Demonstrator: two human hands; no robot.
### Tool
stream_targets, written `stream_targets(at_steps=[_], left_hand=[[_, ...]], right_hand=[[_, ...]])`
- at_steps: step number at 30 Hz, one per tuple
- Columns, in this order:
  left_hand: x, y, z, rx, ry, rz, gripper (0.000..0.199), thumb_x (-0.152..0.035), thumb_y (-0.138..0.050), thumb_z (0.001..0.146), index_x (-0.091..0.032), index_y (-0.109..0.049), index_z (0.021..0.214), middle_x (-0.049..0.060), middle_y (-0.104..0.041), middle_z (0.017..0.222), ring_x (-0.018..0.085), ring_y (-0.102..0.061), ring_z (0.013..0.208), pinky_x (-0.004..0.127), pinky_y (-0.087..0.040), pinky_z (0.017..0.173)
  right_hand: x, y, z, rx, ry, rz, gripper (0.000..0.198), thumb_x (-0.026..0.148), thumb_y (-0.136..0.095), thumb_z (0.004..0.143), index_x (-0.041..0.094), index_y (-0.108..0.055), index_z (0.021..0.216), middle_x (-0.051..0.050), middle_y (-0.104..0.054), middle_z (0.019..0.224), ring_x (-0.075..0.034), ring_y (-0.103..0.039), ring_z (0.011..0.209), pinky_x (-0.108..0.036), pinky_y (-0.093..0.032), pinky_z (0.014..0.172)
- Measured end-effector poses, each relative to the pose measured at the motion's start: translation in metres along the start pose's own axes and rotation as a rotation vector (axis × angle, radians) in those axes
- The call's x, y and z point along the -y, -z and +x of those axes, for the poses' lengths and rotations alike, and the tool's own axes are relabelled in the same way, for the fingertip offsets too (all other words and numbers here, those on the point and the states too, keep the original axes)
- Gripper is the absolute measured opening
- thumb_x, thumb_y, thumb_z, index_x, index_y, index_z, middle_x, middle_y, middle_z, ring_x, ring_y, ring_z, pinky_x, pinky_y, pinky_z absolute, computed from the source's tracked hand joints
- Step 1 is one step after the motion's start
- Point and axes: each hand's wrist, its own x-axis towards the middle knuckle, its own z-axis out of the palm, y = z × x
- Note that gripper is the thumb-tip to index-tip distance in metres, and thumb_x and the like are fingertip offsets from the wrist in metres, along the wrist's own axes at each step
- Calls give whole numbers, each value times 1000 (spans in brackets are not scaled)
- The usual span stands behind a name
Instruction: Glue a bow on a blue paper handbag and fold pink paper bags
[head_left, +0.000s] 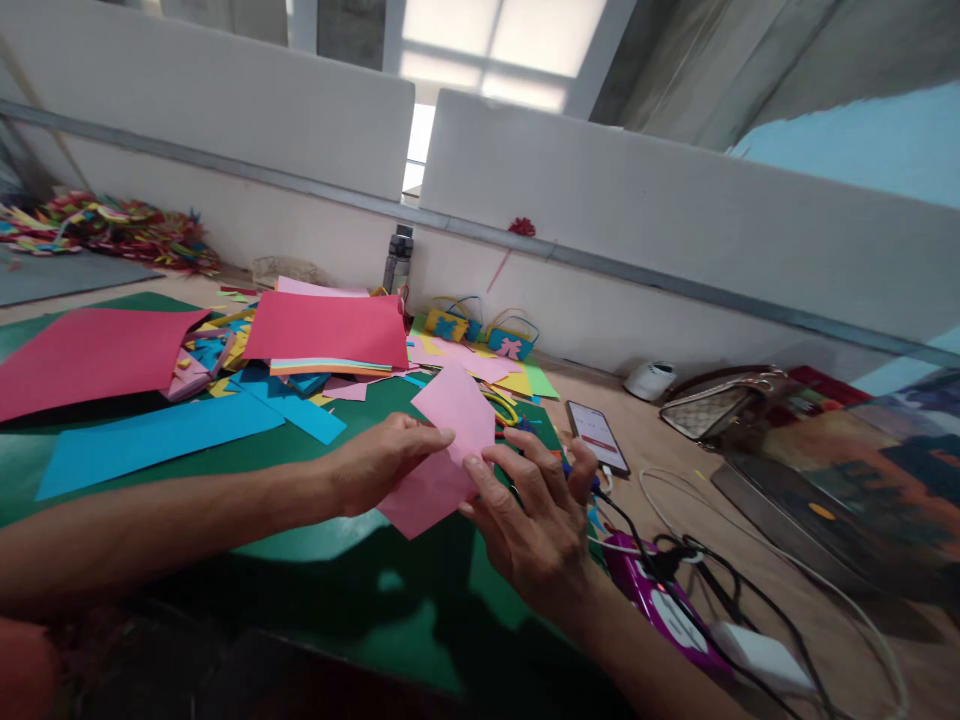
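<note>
A folded sheet of pink paper (456, 405) is held up above the green mat (322, 555). My left hand (390, 460) pinches it from the left, thumb on top and the other fingers partly hidden behind. From the right, my right hand (536, 510) grips the paper's lower right edge between thumb and index finger, its other fingers curled loosely. Just behind my right hand, yellow handles of scissors or a similar tool (501, 405) show in part. Blue paper strips (165, 440) lie to the left of my hands.
Red sheets (330, 328) top a paper stack at the back. Small paper bags (512, 340) stand near the wall. To the right are a phone (598, 437), a purple power strip (660, 610) with tangled cables, and a handbag (720, 400). A bottle (399, 262) stands behind.
</note>
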Motion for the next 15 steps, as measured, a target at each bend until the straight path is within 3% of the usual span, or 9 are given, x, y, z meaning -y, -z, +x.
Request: stream_targets(at_steps=[3,7,12,15], left_hand=[[2,2,0,-7,28,-21,32,-46,-66,72,-15,-57,65,-2,-54,61,10,-47,54,24,-36,55],[-1,5,2,-79,18,42,43,-39,-69,71,-17,-41,46,-8,-32,44,5,-25,41,22,-21,44],[-10,8,6,-8,-9,-14,33,-42,-72,64,-14,-56,57,0,-53,58,11,-47,57,25,-35,57],[-12,10,7,24,-4,34,35,-44,-71,65,-14,-55,55,0,-52,58,13,-48,60,26,-37,60]], right_hand=[[1,-1,-1,4,-2,4,21,24,-56,87,16,-60,106,-9,-66,98,-26,-56,108,-54,-22,104],[1,2,0,-1,-36,78,20,26,-52,89,17,-60,105,-8,-66,96,-26,-56,108,-54,-20,105],[-4,10,3,-36,-113,150,19,24,-44,92,18,-58,102,-7,-66,96,-25,-55,110,-54,-20,105],[-6,12,3,-33,-123,148,18,25,-44,92,19,-58,101,-6,-65,95,-25,-55,111,-53,-19,105]])
